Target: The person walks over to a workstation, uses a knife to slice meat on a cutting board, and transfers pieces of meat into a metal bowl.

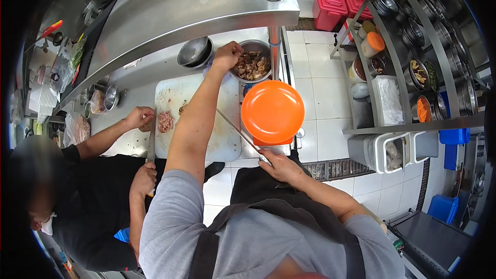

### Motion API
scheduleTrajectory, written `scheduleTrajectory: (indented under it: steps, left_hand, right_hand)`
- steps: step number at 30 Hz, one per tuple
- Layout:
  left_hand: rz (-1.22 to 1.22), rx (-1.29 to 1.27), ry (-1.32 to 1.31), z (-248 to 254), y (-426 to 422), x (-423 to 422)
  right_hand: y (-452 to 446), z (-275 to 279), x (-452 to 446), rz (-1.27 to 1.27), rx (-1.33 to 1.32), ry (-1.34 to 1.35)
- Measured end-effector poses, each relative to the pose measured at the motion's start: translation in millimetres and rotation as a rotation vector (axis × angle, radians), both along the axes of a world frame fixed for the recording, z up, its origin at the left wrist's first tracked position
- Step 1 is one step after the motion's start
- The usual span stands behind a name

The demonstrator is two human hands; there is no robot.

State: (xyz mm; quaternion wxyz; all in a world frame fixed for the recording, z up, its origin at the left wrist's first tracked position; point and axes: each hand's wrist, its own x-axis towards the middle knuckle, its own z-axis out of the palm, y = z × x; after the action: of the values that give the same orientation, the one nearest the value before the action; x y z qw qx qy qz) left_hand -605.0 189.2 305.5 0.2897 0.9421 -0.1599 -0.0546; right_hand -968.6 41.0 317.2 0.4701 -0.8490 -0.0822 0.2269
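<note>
My left hand (228, 55) is at the left rim of a metal bowl (253, 62) filled with dark pieces of meat; its fingers are curled, and what they hold, if anything, is too small to tell. In my right hand (276, 165) is the handle of a long knife (237, 133), its blade slanting up and left over the white cutting board (225, 119). An orange plate (273, 112) lies right of the board. Chopped meat (165, 122) sits on the board's left side, and my left forearm hides part of the board.
A co-worker in black at the left holds another knife (151, 142) beside the board. Dark bowls (195, 52) stand behind it. A steel shelf (206, 15) overhangs the counter. At the right are a rack (413, 125) with containers and white bins (388, 152).
</note>
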Motion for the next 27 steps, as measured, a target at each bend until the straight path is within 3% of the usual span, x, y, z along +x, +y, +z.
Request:
scheduleTrajectory:
  steps: [1,5,8,10,12,13,15,18,25,27]
  left_hand:
    - [0.054,-0.025,0.160,18.4,-3.9,-5.4]
    - [-0.063,-0.113,0.208,14.2,-0.3,-2.3]
    - [-0.067,-0.307,-0.031,15.6,-5.4,-12.7]
    - [-0.067,-0.238,-0.112,11.5,-4.1,-10.2]
    - [-0.185,0.326,0.063,16.4,-3.8,-5.0]
    - [-0.184,0.327,0.064,17.4,-8.1,-10.0]
    - [-0.079,0.649,0.095,17.1,-20.7,-27.3]
    - [-0.115,0.689,-0.112,-10.2,-18.5,-37.6]
    - [-0.150,0.651,-0.124,-18.7,-20.2,-19.0]
    - [-0.103,0.382,-0.089,-12.0,-15.6,-10.5]
  right_hand:
    - [0.4,-0.7,-0.4,0.005,-0.001,0.000]
    - [1.2,4.3,0.3,0.002,-0.004,0.010]
    - [1.7,2.0,-0.6,-0.007,-0.002,0.026]
    - [1.7,1.4,-0.8,-0.015,-0.010,0.030]
    - [2.1,2.1,-1.2,-0.030,-0.016,0.038]
    - [2.4,1.3,-1.6,-0.030,-0.014,0.038]
    - [2.4,-0.8,-2.3,-0.034,0.009,-0.006]
    - [1.0,14.2,2.1,-0.001,0.000,0.040]
    - [-1.8,19.5,4.0,-0.001,-0.020,0.054]
    - [-1.2,9.3,0.9,-0.006,0.006,0.002]
